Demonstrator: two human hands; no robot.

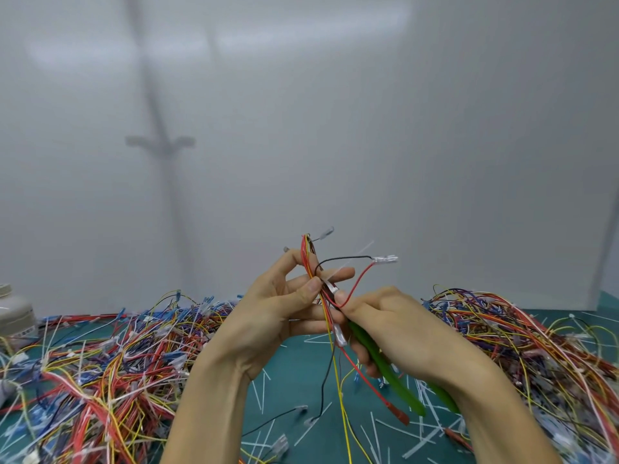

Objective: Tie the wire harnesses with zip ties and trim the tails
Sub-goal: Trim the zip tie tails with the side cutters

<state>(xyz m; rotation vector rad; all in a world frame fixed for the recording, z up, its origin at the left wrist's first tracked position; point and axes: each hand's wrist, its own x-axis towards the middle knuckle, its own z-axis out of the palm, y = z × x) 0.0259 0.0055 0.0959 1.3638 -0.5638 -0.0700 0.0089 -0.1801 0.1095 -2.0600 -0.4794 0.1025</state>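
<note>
Wire harness (306, 259): we pinch it above the desk (294, 380) middle, between our left hand's (268, 316) thumb and curled fingers. Zip tie (363, 249): tail slanting up-right. Green cutters (385, 366): gripped in our right hand (395, 326), tip at the harness. Wire piles (100, 356) along both side edges; cut tails (395, 426) near edge; bottle (15, 313) left edge.

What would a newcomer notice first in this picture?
Two hands at centre: the left hand holds a wire harness upright, and the right hand grips green-handled cutters against it. Large tangles of coloured harnesses lie left and right on the green mat, with cut zip-tie tails scattered between.
</note>
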